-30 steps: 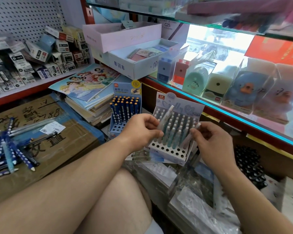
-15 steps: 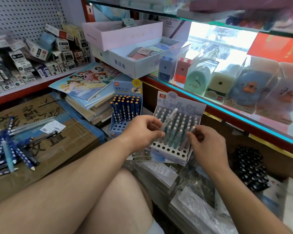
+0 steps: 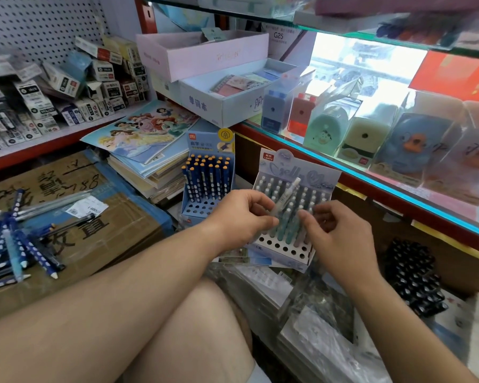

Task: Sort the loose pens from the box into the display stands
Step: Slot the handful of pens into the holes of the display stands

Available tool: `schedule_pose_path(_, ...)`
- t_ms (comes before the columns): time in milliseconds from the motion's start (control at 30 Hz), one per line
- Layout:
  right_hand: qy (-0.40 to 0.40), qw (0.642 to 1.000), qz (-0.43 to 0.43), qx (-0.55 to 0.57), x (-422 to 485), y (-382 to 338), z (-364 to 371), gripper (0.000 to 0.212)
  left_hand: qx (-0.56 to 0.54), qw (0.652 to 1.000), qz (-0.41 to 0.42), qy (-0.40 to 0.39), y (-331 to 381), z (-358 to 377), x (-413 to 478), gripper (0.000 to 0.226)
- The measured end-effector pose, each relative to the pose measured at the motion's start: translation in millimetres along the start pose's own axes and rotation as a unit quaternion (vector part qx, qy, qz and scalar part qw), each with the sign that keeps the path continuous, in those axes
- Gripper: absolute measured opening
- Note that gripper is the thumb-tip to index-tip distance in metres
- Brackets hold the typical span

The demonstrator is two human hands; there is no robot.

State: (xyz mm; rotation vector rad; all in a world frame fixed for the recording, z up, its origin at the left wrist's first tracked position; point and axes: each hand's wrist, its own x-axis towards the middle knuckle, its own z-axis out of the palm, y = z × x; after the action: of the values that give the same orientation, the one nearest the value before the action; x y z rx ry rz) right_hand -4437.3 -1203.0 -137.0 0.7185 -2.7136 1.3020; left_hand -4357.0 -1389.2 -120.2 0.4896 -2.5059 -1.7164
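Centre of frame: left hand pinches one pale translucent pen between thumb and fingers. The pen is tilted, cap end toward upper right, over the rows of the pale display stand. The stand's back rows are filled with pale capped pens; its front rows of holes are open. Right hand is just right of the left, fingers curled down among the pens on the stand's right side; cannot tell whether it grips one. Blue display stand is just left of the pale one, behind the left wrist, with dark blue pens with orange tops upright in its back rows. Loose pens, blue and dotted, lie in a heap at far left on top of a taped cardboard box. Stacked notebooks sit behind the blue stand. Boxed pencil sharpeners line the glass shelf at upper right.
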Motion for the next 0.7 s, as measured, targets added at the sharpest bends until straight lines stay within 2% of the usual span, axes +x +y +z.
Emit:
schedule_pose_path(100, -0.023, 0.989, -0.024, 0.145, 1.7, -20.5, -10.7, 0.016, 0.024, 0.999, 0.02, -0.039, 11.8, 2.4, 3.8, 0.014)
schedule_pose_path(167, -0.026, 0.982, -0.037, 0.181, 5.6, -29.1, -15.3, 0.005, 0.031, 0.998, 0.043, -0.044, 21.1, 5.5, 7.7, 0.015)
schedule_pose_path(267, -0.002, 0.98, -0.044, 0.194, 10.8, -30.5, -21.9, 0.004, 0.049, 0.995, 0.071, -0.045, 32.8, 5.8, 11.8, 0.015)
schedule_pose_path(367, 0.027, 0.985, -0.035, 0.164, 12.7, -17.5, -25.2, 0.003, 0.125, 0.989, 0.072, 0.001, 25.2, -6.9, 14.9, 0.018)
schedule_pose_path(467, 0.027, 0.995, -0.029, 0.087, 8.5, 1.8, -23.9, 0.003, 0.177, 0.982, 0.027, 0.057, -8.6, -20.3, 16.6, 0.023)
schedule_pose_path(633, 0.028, 0.999, -0.023, 0.01, 3.9, 18.9, -13.8, 0.006, 0.232, 0.967, 0.022, 0.102, -68.0, -10.7, 20.3, 0.024)
schedule_pose_path(700, 0.028, 0.999, -0.022, -0.004, 5.4, 24.0, -9.3, 0.007, 0.231, 0.968, 0.017, 0.098, -81.2, -3.6, 23.0, 0.033)
